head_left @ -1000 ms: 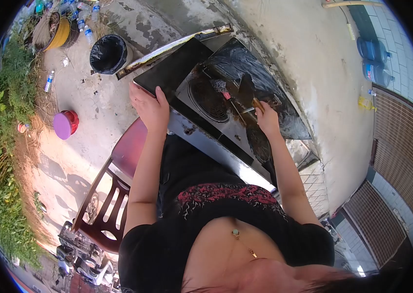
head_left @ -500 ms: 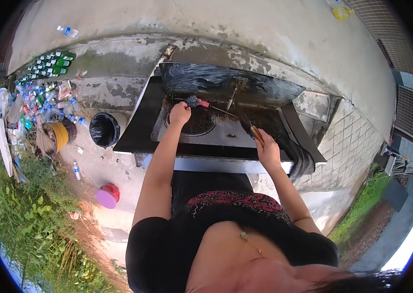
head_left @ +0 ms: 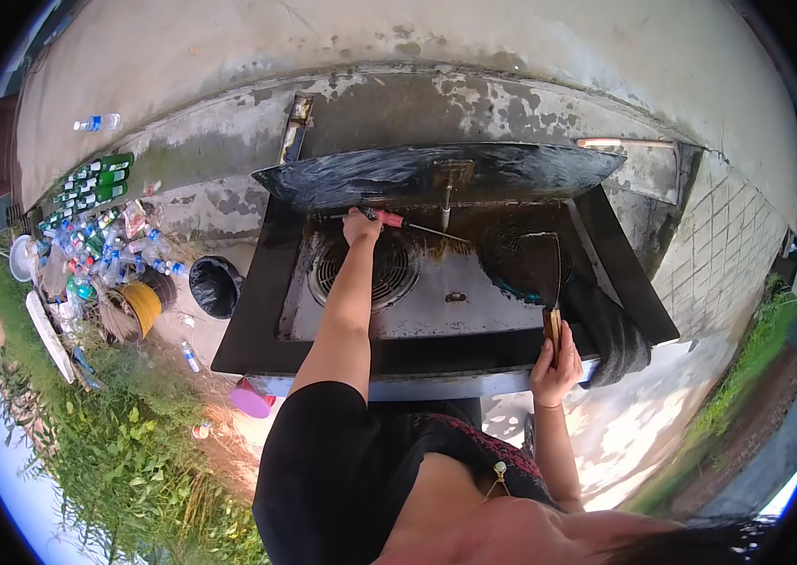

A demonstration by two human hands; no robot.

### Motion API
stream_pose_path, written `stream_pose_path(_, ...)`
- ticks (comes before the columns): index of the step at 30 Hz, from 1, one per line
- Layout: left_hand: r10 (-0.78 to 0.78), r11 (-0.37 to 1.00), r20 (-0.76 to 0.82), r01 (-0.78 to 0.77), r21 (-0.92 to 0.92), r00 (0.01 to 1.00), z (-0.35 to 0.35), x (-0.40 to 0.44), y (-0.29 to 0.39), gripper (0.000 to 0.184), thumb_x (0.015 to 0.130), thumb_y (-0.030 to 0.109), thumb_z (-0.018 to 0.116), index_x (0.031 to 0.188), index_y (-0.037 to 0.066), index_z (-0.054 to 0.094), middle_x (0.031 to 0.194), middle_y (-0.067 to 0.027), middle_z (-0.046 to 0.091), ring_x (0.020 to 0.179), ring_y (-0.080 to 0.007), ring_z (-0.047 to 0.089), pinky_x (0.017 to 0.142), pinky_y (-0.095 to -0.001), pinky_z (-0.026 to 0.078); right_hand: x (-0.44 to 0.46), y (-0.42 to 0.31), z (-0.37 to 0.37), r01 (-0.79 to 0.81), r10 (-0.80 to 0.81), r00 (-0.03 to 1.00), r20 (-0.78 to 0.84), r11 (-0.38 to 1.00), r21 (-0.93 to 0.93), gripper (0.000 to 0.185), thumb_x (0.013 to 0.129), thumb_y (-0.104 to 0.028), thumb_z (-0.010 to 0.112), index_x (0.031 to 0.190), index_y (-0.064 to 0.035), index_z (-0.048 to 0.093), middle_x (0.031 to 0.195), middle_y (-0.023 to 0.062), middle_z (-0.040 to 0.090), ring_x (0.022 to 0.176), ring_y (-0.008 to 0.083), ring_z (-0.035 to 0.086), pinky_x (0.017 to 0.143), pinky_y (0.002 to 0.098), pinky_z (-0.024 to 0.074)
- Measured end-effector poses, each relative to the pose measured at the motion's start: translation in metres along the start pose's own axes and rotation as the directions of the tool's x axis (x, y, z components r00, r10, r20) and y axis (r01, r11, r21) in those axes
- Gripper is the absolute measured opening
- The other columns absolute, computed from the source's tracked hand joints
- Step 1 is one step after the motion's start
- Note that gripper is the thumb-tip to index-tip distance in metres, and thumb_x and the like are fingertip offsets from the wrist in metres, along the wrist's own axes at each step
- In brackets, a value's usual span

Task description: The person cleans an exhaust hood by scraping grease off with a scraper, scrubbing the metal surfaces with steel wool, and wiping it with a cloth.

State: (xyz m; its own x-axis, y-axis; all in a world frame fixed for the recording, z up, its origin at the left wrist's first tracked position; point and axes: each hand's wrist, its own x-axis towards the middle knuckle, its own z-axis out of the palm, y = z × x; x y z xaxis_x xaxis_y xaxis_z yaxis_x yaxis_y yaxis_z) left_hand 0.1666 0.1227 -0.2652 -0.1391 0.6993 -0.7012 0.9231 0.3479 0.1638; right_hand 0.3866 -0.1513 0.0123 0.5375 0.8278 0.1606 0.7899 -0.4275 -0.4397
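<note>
The left hand (head_left: 361, 226) is curled, palm down, at the red handle of a slim metal-shafted tool (head_left: 390, 219); finger closure cannot be determined. The right hand (head_left: 557, 375) is wrapped around the wooden handle of a scraper (head_left: 547, 275), its flat, dark, roughly rectangular blade pointing away from the fingers. Both hands are over a black-framed appliance (head_left: 455, 325) with a stained, grey metal recess. A circular ribbed grille (head_left: 365, 271) lies just below the left hand; a soft, dark cloth (head_left: 617, 341) drapes over the edge beside the right hand. Beyond both hands, a curved dark panel (head_left: 351, 179) with whitish smears stands raised. Left of the left hand: a bin (head_left: 215, 287) lined with glossy black plastic, clear bottles (head_left: 135, 252) and green bottles (head_left: 99, 184). The labels are too small to read.
</note>
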Motion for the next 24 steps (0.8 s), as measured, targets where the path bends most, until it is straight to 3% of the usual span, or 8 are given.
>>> stream_pose_path(1, 0.053, 0.998, -0.003, -0.053, 0.031, 0.999, 0.003, -0.001, -0.004, 0.066, 0.067, 0.041, 0.072, 0.111, 0.0, 0.047, 0.111, -0.0199, 0.052, 0.103, -0.0351, 0.054, 0.084, -0.0414, 0.048, 0.002, 0.001, 0.0, -0.01, 0.01, 1.0, -0.001, 1.0, -0.002, 0.038, 0.08, -0.005, 0.056, 0.115, 0.0079, 0.051, 0.087, 0.0193, 0.062, 0.07, 0.0343, 0.062, 0.064, 0.0374, 0.0492)
stream_pose_path(5, -0.037, 0.703, -0.457, -0.302, -0.644, 0.889, -0.024, -0.034, -0.031, 0.05, 0.07, 0.014, 0.07, 0.109, -0.006, 0.045, 0.107, -0.0226, 0.051, 0.097, -0.0352, 0.052, 0.086, -0.0408, 0.043, 0.002, 0.007, 0.0, -0.066, 0.067, 0.998, -0.023, 0.998, 0.016, 0.036, 0.081, -0.006, 0.056, 0.114, 0.0085, 0.052, 0.097, 0.0211, 0.063, 0.078, 0.036, 0.063, 0.068, 0.0375, 0.0499)
stream_pose_path(9, -0.062, 0.793, -0.885, -0.516, -0.324, 0.461, -0.091, -0.035, -0.017, 0.044, 0.072, 0.004, 0.063, 0.108, -0.006, 0.04, 0.107, -0.0241, 0.044, 0.101, -0.0368, 0.042, 0.09, -0.0441, 0.033, 0.005, 0.007, 0.0, -0.066, 0.066, 0.997, -0.037, 0.998, 0.005, 0.034, 0.082, -0.006, 0.056, 0.113, 0.0082, 0.053, 0.098, 0.0205, 0.063, 0.079, 0.0359, 0.063, 0.069, 0.0375, 0.0501)
stream_pose_path(11, -0.096, 0.848, -0.897, -0.436, -0.301, 0.432, -0.099, -0.041, 0.021, 0.044, 0.074, 0.005, 0.063, 0.109, -0.006, 0.04, 0.108, -0.0252, 0.042, 0.104, -0.038, 0.039, 0.09, -0.0446, 0.031, 0.005, 0.008, -0.001, -0.053, 0.054, 0.998, -0.036, 0.999, 0.01, 0.034, 0.082, -0.007, 0.056, 0.113, 0.0076, 0.053, 0.097, 0.0206, 0.063, 0.079, 0.0358, 0.063, 0.068, 0.0374, 0.0502)
stream_pose_path(15, 0.249, 0.716, -0.829, -0.672, -0.19, 0.5, -0.052, -0.113, 0.122, 0.049, 0.072, 0.006, 0.065, 0.115, 0.003, 0.041, 0.113, -0.0197, 0.038, 0.105, -0.0381, 0.037, 0.09, -0.047, 0.03, 0.001, 0.011, 0.0, -0.09, 0.09, 0.996, -0.001, 0.996, 0.022, 0.033, 0.083, -0.007, 0.057, 0.113, 0.0063, 0.054, 0.095, 0.0205, 0.063, 0.077, 0.0357, 0.063, 0.066, 0.0372, 0.0501)
stream_pose_path(19, 0.472, 0.639, -0.723, -0.761, -0.113, 0.504, -0.063, -0.108, 0.099, 0.047, 0.072, 0.004, 0.065, 0.114, 0.006, 0.044, 0.114, -0.0201, 0.036, 0.108, -0.0394, 0.035, 0.094, -0.0475, 0.028, 0.004, 0.009, -0.003, -0.024, 0.024, 1.0, -0.018, 1.0, 0.015, 0.034, 0.082, -0.007, 0.057, 0.113, 0.0058, 0.054, 0.094, 0.0202, 0.064, 0.075, 0.0354, 0.063, 0.065, 0.0371, 0.0499)
stream_pose_path(22, 0.072, 0.811, -0.904, -0.552, -0.193, 0.421, -0.113, -0.063, 0.046, 0.035, 0.078, 0.007, 0.061, 0.107, -0.001, 0.042, 0.107, -0.0222, 0.039, 0.101, -0.0385, 0.038, 0.087, -0.0467, 0.032, 0.006, 0.009, -0.001, 0.003, -0.002, 1.0, -0.03, 1.0, 0.024, 0.033, 0.082, -0.006, 0.057, 0.113, 0.0055, 0.054, 0.093, 0.0199, 0.064, 0.073, 0.0349, 0.063, 0.063, 0.037, 0.0497)
stream_pose_path(24, 0.099, 0.835, -0.914, -0.532, -0.139, 0.394, -0.108, -0.059, 0.053, 0.034, 0.08, 0.008, 0.059, 0.107, -0.002, 0.041, 0.106, -0.0225, 0.038, 0.101, -0.0388, 0.037, 0.086, -0.0469, 0.031, 0.003, 0.009, -0.004, -0.017, 0.018, 1.0, -0.01, 0.999, 0.038, 0.033, 0.082, -0.006, 0.057, 0.113, 0.0054, 0.054, 0.092, 0.0198, 0.064, 0.072, 0.0347, 0.063, 0.063, 0.037, 0.0496)
